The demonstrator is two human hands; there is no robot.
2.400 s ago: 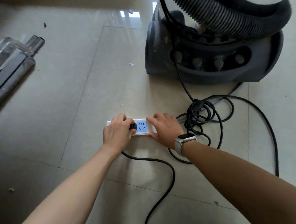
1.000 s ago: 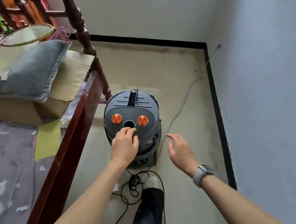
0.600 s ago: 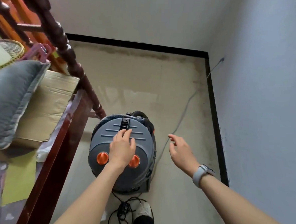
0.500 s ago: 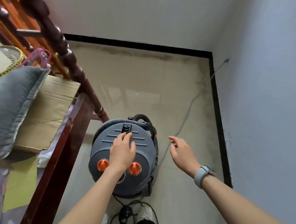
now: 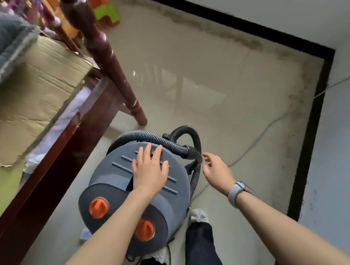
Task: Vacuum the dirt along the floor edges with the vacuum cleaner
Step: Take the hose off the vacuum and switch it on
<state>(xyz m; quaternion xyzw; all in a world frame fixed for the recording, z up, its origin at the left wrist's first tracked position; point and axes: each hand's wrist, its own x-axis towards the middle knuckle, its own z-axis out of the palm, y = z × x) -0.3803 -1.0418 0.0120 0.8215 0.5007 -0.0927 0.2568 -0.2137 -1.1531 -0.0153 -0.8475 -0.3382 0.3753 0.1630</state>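
A grey canister vacuum cleaner (image 5: 109, 181) with two orange knobs stands on the tiled floor below me. My left hand (image 5: 149, 169) lies flat on its lid with fingers spread and straight. A black ribbed hose (image 5: 155, 138) curls around the lid's far side to a black curved end (image 5: 192, 133). My right hand (image 5: 216, 171), a watch on its wrist, hovers just right of that hose end with fingers loosely spread, holding nothing. Dark dirt (image 5: 215, 31) lines the floor along the black skirting.
A dark red wooden bed frame (image 5: 67, 142) with a turned post stands to the left, bearing a cardboard box (image 5: 35, 95) and a grey cushion (image 5: 5, 42). A thin grey cable (image 5: 268, 125) runs across the floor to the right wall. My leg and shoe (image 5: 199, 215) stand beside the vacuum.
My left hand slid further up the lid and flattened out. My right hand moved closer to the hose end. The view tilted and came nearer the vacuum.
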